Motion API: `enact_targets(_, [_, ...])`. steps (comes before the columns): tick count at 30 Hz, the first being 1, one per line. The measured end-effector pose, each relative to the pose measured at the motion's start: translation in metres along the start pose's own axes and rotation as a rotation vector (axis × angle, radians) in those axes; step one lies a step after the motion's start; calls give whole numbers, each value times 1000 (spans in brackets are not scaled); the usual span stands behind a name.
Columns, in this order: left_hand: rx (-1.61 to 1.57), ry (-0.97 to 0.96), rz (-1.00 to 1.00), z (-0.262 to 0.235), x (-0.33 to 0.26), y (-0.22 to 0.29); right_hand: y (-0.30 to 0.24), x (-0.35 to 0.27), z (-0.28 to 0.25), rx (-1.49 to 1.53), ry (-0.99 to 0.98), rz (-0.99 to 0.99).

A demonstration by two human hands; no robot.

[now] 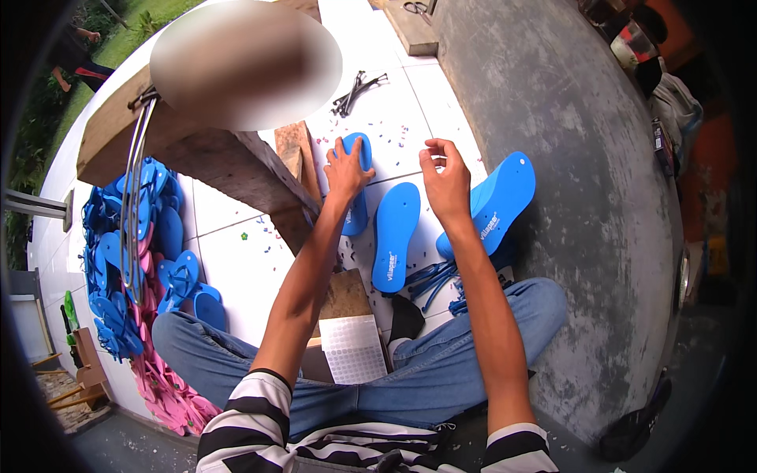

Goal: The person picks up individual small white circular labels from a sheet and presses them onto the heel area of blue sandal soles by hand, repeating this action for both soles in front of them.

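Observation:
My left hand (348, 167) lies over a blue flip-flop sole (357, 211) on the white tiles, its fingers spread across the upper part. My right hand (447, 177) hovers between two other soles, fingers loosely curled, thumb a little apart, with nothing visible in it. Below and between the hands a single blue sole (397, 236) lies flat, toe end away from me. Right of my right wrist is a stack of blue soles (507, 197), partly hidden by my forearm. Blue straps (432, 277) lie bunched below it.
A heap of blue and pink flip-flops (142, 252) lies left, beside a wooden bench (213, 162) with hanging metal rods (136, 197). Black thin tools (359, 93) lie ahead. A sticker sheet (353, 348) rests by my lap; a grey wall (544, 102) stands right. Another person (75, 59) is far left.

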State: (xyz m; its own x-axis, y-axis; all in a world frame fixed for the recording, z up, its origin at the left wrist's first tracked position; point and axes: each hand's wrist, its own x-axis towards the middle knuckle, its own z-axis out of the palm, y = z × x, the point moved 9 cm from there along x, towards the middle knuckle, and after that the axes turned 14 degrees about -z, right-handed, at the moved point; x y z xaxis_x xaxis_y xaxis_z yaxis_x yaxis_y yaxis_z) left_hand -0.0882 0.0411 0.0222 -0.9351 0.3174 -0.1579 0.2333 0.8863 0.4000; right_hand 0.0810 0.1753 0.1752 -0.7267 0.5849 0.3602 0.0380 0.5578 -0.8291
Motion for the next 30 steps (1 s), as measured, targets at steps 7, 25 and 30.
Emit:
enact_targets(7, [-154,337,297,-34,-59,24,97,-48,47,369,-33,327])
enact_targets(25, [-36,236,451,31,-147,45,164,-66,59,203,-106,277])
enact_targets(30, [-41,235,446,34,-147,45,159,-63,62,158,-109,248])
